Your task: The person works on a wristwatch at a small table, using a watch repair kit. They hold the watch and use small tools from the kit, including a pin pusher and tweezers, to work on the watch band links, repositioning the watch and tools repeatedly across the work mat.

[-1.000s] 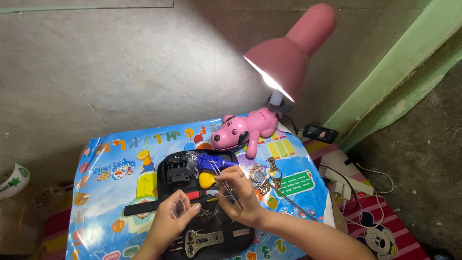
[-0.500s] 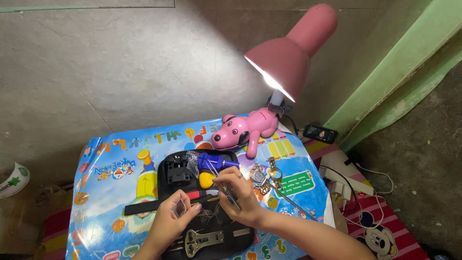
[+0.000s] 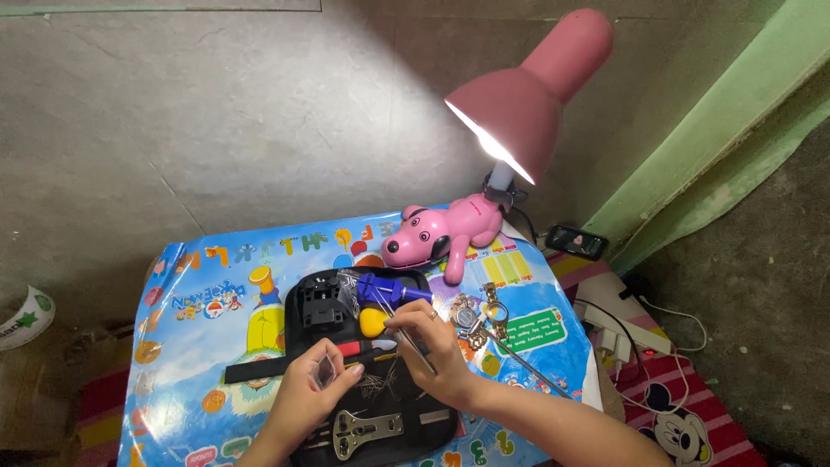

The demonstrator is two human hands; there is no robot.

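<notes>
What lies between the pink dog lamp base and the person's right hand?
In the head view, a blue tool and a yellow-knobbed tool lie in the open black kit between the pink dog and the right hand.

Both hands (image 3: 372, 380) close together, fingers pinched

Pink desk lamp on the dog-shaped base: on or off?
On. The pink desk lamp shows a bright white glow at the mouth of its shade, and light falls on the grey wall beside it.

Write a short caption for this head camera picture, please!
Under a pink lamp, the left hand pinches a small clear piece while the right hand holds thin tweezers.
</notes>
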